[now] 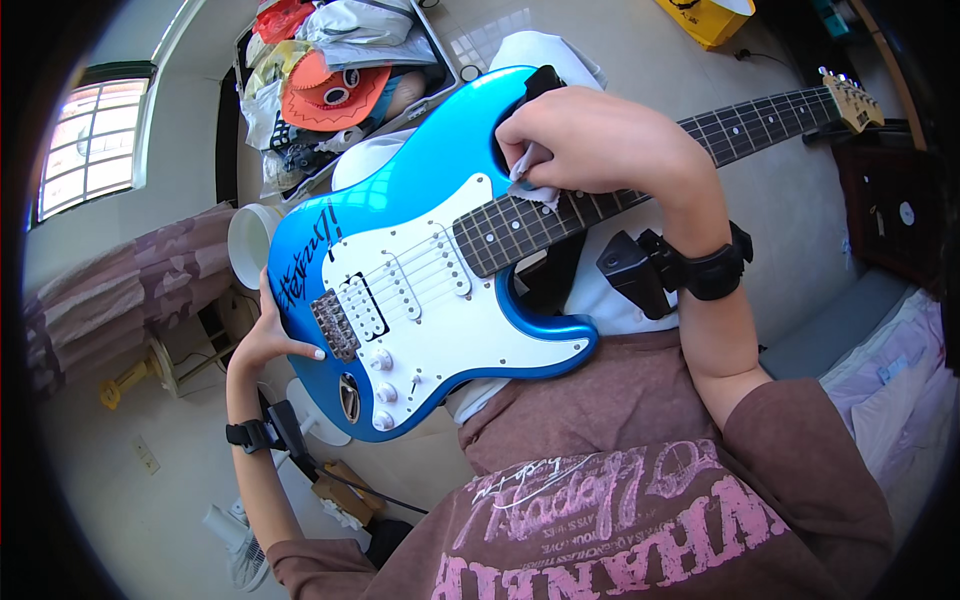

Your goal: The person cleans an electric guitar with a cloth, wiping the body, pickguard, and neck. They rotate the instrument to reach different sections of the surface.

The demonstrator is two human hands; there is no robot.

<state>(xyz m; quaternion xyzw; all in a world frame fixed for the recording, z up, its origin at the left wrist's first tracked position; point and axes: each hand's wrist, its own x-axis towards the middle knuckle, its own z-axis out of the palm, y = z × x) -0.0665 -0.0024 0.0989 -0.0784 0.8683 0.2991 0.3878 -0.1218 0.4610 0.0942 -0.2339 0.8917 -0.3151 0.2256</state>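
Observation:
A blue electric guitar (442,150) with a white pickguard (420,352) lies face up across the lap, its neck (757,124) reaching to the upper right. Black handwriting marks the body near the bridge (335,326). My left hand (274,330) grips the lower end of the body, thumb on the front face and fingers at the edge. In my right hand (600,139) is a bunched pale grey cloth (536,187), pressed at the upper edge of the fretboard where the neck meets the body. The right fingertips are partly hidden by the cloth.
Beyond the guitar, an open suitcase (439,49) holds clothes, bags and an orange hat (307,105). A white bucket (253,236) stands close behind the left hand. Lower left is a white fan (244,559); a yellow bag (709,22) sits at the top right.

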